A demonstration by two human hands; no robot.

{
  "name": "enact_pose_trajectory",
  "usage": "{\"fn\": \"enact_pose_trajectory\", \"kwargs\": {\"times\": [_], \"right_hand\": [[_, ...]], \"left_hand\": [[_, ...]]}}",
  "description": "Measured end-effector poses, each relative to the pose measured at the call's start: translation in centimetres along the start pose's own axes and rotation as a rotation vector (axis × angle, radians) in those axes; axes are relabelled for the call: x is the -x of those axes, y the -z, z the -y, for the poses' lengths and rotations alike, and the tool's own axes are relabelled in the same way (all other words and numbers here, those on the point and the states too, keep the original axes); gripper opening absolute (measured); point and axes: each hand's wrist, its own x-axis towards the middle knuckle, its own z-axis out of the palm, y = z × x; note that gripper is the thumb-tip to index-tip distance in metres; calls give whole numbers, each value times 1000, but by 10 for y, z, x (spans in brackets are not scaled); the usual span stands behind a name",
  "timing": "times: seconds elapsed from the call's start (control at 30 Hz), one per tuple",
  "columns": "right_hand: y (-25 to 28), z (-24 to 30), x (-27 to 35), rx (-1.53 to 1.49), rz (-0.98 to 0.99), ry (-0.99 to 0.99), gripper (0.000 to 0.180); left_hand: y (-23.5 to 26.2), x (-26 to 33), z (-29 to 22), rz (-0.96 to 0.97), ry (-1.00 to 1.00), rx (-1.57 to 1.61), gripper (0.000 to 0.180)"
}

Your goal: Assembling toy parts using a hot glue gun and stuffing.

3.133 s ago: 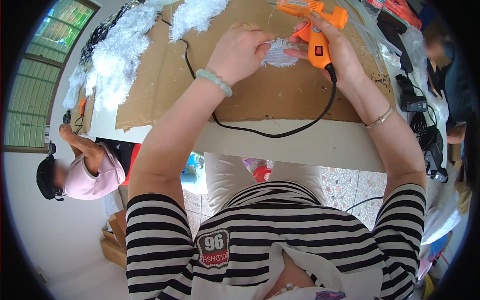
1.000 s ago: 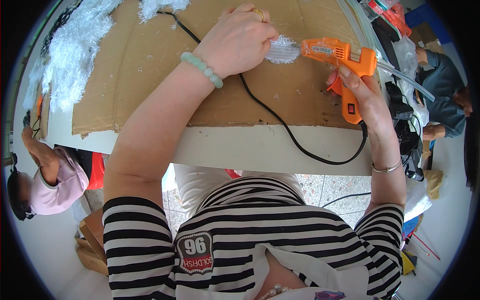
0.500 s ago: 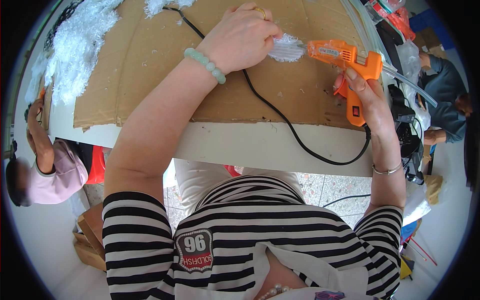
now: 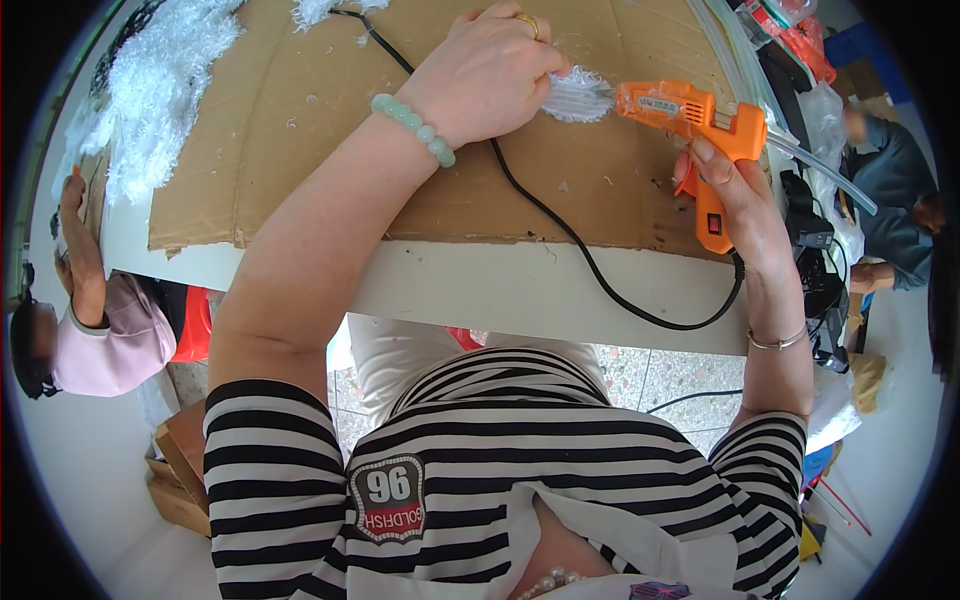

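My left hand [image 4: 495,70], with a pale green bead bracelet on the wrist, pinches a small white fluffy tuft [image 4: 578,96] against the brown cardboard sheet [image 4: 300,130]. My right hand [image 4: 735,190] grips an orange glue gun [image 4: 690,115] by its handle. The gun lies level, its nozzle pointing left and touching the tuft. A clear glue stick juts from the back of the gun toward the right. The gun's black cord [image 4: 600,275] loops over the cardboard and the table's front edge.
A heap of white fluffy fibre [image 4: 150,80] lies at the cardboard's far left. The white table edge [image 4: 500,290] runs below the cardboard. One person in pink [image 4: 100,330] sits at the left, another person [image 4: 885,210] at the right beside black tools and bags.
The glue gun has swung from upright to level and its nozzle has come left onto the tuft. My left hand stays pinching the tuft.
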Motion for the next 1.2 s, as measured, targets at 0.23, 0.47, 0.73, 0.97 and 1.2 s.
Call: {"fn": "enact_pose_trajectory", "kwargs": {"times": [0.23, 0.47, 0.73, 0.97, 1.2], "right_hand": [[-5, 6, 2, 8, 8, 1, 45], [-3, 3, 6, 15, 0, 32, 43], [-5, 1, 7, 21, 3, 92, 45], [-7, 3, 6, 33, 46, 98, 45], [-11, 9, 7, 41, 44, 67, 41]], "left_hand": [[-31, 13, 28, -45, -19, 12, 14], [3, 0, 0, 3, -27, -26, 15], [1, 1, 0, -5, -10, -7, 17], [1, 1, 2, 30, 25, 29, 18], [-6, 1, 10, 8, 2, 101, 18]]}}
